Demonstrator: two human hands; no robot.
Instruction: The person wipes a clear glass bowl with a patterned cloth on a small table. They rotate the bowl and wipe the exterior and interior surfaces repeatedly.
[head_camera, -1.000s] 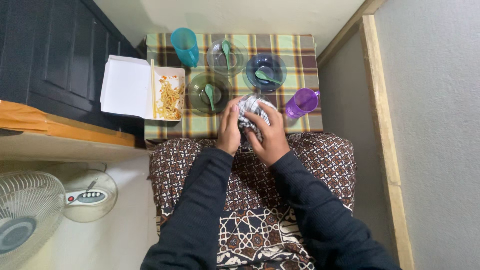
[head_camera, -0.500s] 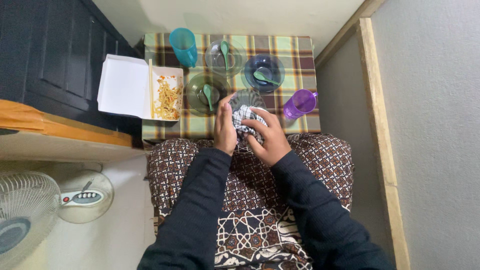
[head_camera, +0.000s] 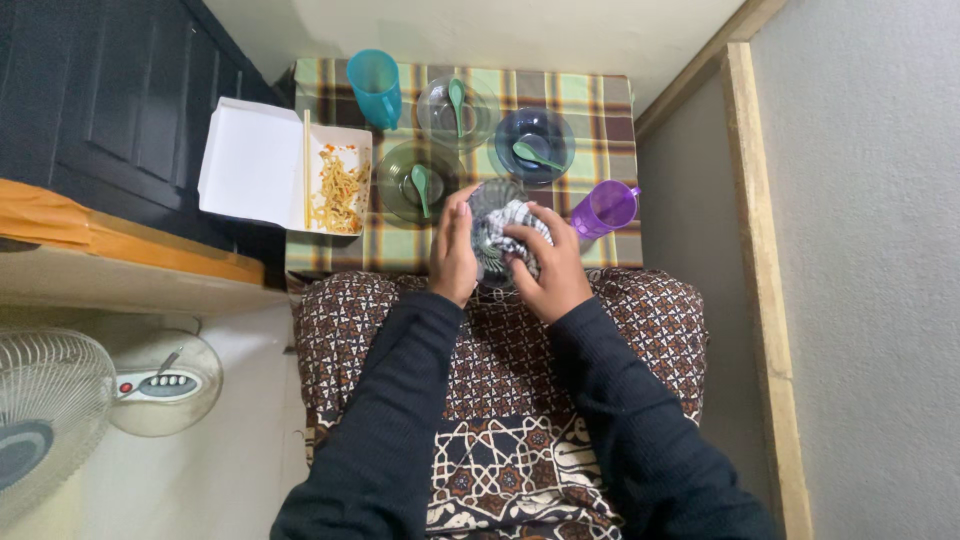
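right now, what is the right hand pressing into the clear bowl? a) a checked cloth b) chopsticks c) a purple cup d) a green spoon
a: the right hand pushes a checked cloth into the clear bowl, which the left hand steadies. The green spoons lie in other bowls.

I count four bowls, one clear (head_camera: 456, 112), one blue (head_camera: 534, 141), one green (head_camera: 417, 184) and one ribbed (head_camera: 490, 200) at my hands, three green spoons (head_camera: 419, 187), two cups, teal (head_camera: 375, 88) and purple (head_camera: 603, 208), plus one food box (head_camera: 287, 179)
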